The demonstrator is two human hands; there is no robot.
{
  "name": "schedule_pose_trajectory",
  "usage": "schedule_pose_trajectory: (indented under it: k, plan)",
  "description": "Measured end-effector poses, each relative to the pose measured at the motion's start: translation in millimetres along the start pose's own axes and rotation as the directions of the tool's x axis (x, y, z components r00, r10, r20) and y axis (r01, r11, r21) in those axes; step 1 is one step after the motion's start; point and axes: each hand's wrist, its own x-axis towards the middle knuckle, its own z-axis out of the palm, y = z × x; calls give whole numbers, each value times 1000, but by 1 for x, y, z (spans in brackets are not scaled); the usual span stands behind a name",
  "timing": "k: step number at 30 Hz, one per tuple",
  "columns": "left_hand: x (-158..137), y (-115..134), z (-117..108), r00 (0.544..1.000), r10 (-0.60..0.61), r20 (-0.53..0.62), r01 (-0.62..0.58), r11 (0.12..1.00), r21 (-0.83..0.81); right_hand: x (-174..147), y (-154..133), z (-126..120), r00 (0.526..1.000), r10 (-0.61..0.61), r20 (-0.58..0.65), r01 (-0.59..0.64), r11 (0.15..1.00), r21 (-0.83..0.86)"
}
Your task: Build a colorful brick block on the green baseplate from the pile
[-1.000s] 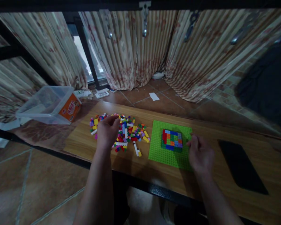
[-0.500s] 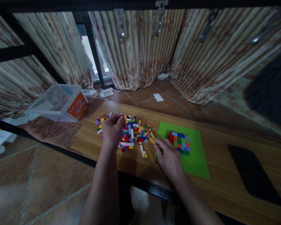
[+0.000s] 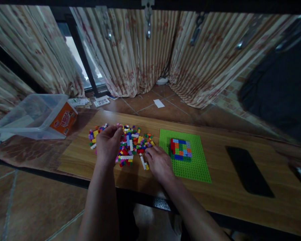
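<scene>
Loose toy bricks (image 3: 126, 157) of many colours lie in a pile on the wooden table. My left hand (image 3: 107, 144) is over the pile's left part, thumb and fingertips pinched together; whatever is between them is too small to make out. At the pile's right edge, my right hand (image 3: 161, 163) reaches down with bent fingers close together, and its fingertips hide what they touch. A white brick strip (image 3: 142, 161) with a yellow end lies just beside them. To the right, a green baseplate (image 3: 200, 167) carries a low multicoloured brick build (image 3: 181, 150).
A clear plastic box (image 3: 32, 124) with an orange label stands at the left. A dark flat slab (image 3: 249, 170) lies on the table's right part. Curtains (image 3: 130, 57) hang behind, and a white paper (image 3: 159, 103) is beyond the table's far edge.
The view has swung right, so everything appears further left. My right hand has moved off the baseplate's left edge toward the pile. My left hand keeps its pinch over the bricks.
</scene>
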Motion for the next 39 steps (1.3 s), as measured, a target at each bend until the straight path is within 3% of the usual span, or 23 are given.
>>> schedule_pose_trajectory:
  k: [6,10,13,18,24,35,39]
  plan:
    - [0,-1,3,1000,4,-5,-4,999,42,-10,3,-8,995,13,-103,10,974,226]
    - [-1,0,5,1000,-25,-3,25,997,77,-26,13,-29,987,63,-146,-12,946,324]
    - [-2,1,6,1000,-19,-10,20,993,114,-42,36,-51,969,173,-174,-104,932,348]
    - [-3,1,8,1000,-15,13,14,993,115,-60,87,-73,896,335,-293,-206,895,395]
    - [-3,1,13,1000,-22,14,20,989,144,-59,112,-69,892,367,-263,-238,877,418]
    - [-2,-5,12,999,17,43,-25,981,192,-57,110,-65,907,324,-268,-225,912,343]
    - [0,-8,10,998,33,56,-44,976,214,-55,110,-63,885,365,-290,-241,891,385]
